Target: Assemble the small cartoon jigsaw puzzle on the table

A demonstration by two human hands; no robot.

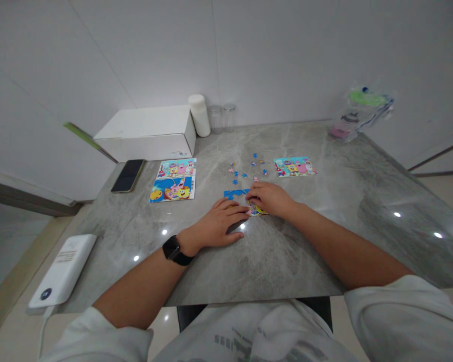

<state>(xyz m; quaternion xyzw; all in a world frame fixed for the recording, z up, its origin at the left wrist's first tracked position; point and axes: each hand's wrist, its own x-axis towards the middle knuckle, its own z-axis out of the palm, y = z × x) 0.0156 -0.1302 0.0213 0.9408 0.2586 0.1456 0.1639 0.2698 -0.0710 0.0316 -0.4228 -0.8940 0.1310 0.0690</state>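
Observation:
A partly assembled cartoon jigsaw puzzle (232, 193) lies in front of me, with a blue top edge and a yellow lower right part. My left hand (222, 221) rests flat over its lower left side, fingers apart and holding nothing. Over the right side, my right hand (270, 197) is closed, its fingertips pressed together against the puzzle. Whatever those fingers pinch is hidden. Beyond the puzzle several loose puzzle pieces (244, 175) are scattered, mostly blue, some pink. Both hands cover much of the puzzle.
A finished-looking picture strip (295, 167) lies to the right, a two-part picture card (173, 187) to the left. Around the grey table (226, 274) are a phone (128, 176), power bank (64, 271), white box (147, 133), white bottle (199, 115), glasses (222, 119) and plastic bag (358, 115).

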